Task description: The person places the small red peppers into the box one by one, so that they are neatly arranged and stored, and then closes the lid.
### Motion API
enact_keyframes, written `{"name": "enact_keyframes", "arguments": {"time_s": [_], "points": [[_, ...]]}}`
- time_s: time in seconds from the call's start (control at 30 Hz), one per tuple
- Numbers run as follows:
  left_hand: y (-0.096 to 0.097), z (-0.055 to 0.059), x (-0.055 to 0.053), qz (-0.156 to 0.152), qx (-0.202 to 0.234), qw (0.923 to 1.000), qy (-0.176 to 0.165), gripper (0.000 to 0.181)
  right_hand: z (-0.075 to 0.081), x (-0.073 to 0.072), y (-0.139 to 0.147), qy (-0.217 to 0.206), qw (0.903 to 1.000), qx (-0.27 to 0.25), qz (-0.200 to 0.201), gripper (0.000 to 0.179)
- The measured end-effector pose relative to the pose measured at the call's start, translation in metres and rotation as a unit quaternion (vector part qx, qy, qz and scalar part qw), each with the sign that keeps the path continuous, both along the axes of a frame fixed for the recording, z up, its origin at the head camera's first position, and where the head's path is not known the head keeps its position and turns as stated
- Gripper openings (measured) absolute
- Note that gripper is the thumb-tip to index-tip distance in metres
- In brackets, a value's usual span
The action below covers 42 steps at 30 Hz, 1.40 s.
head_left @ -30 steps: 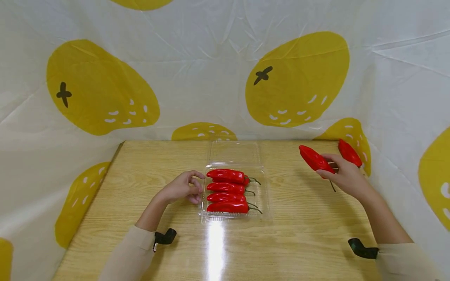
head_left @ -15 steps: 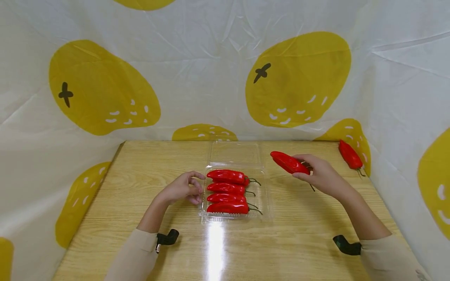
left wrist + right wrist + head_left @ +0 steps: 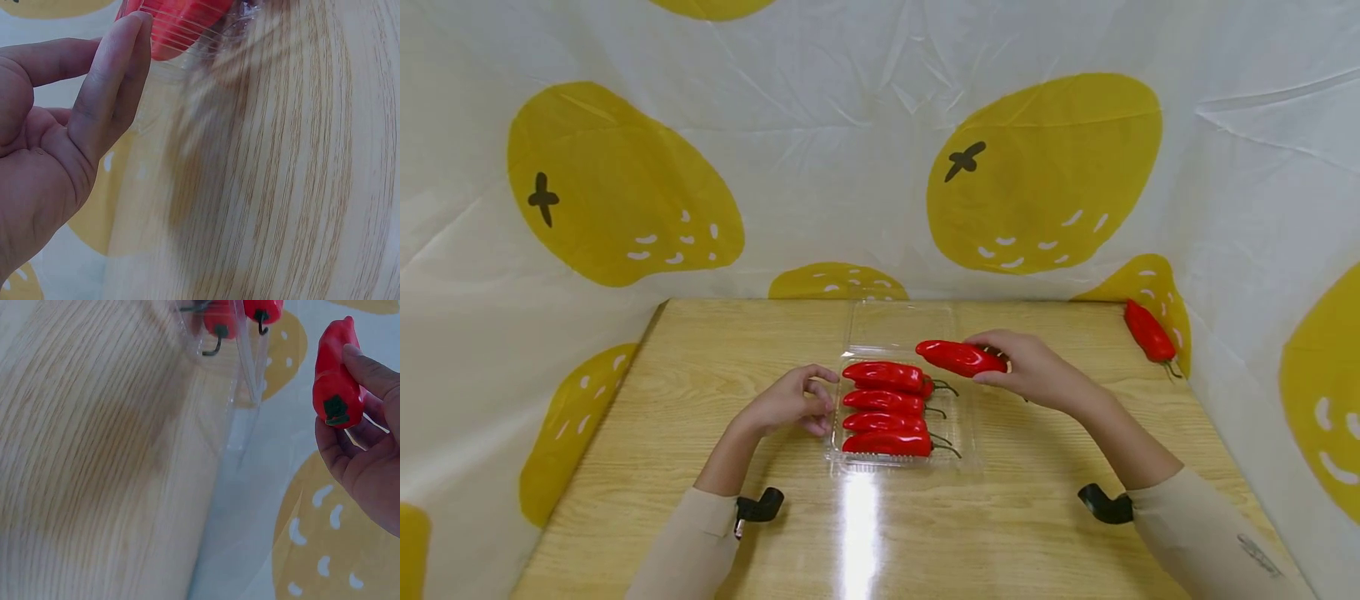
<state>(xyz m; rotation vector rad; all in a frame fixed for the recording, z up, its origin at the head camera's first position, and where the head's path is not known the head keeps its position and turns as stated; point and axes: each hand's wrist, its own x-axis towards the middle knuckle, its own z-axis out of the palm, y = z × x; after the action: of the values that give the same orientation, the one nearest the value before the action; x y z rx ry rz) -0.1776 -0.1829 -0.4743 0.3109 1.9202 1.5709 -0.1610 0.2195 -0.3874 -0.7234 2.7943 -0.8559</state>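
Observation:
My right hand (image 3: 1030,367) pinches a red chili pepper (image 3: 958,357) between thumb and fingers, its tip pointing left. That pepper hangs above the back right part of a clear plastic box (image 3: 966,417). In the right wrist view the held pepper (image 3: 337,375) shows its green stem end. Several red peppers (image 3: 886,402) lie side by side in the box, stems to the right. At the box's left wall is my left hand (image 3: 786,402), fingers loosely bent and holding nothing. The left wrist view shows its fingertips (image 3: 139,25) at the clear wall; whether they touch is unclear.
The box's clear lid (image 3: 901,325) lies folded back behind it. Another red pepper (image 3: 1148,332) rests at the far right corner of the wooden table (image 3: 1030,533). A white curtain (image 3: 835,192) with yellow fruit prints hangs at the back and sides.
My right hand has carried the pepper leftward from the right side of the table to above the box's edge. The left hand has stayed beside the box.

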Motion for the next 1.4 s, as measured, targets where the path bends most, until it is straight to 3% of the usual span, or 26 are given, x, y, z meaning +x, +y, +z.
{"name": "enact_keyframes", "arguments": {"time_s": [0.3, 0.5, 1.03, 1.4], "points": [[0.000, 0.001, -0.001, -0.001, -0.002, 1.0000, 0.000, 0.048, 0.000, -0.004, -0.032, -0.015, 0.9989, 0.000, 0.045, 0.045], [0.000, 0.002, 0.000, -0.003, 0.001, 1.0000, 0.000, 0.049, -0.006, -0.005, -0.050, 0.009, 0.9980, 0.014, 0.060, 0.044], [0.000, 0.000, -0.002, 0.000, -0.005, 1.0000, -0.002, 0.049, -0.018, -0.004, -0.086, 0.008, 0.9951, 0.052, 0.083, 0.042], [0.001, 0.002, -0.001, 0.003, -0.002, 1.0000, -0.003, 0.049, -0.030, 0.001, -0.103, 0.042, 0.9948, 0.060, 0.071, 0.036]]}}
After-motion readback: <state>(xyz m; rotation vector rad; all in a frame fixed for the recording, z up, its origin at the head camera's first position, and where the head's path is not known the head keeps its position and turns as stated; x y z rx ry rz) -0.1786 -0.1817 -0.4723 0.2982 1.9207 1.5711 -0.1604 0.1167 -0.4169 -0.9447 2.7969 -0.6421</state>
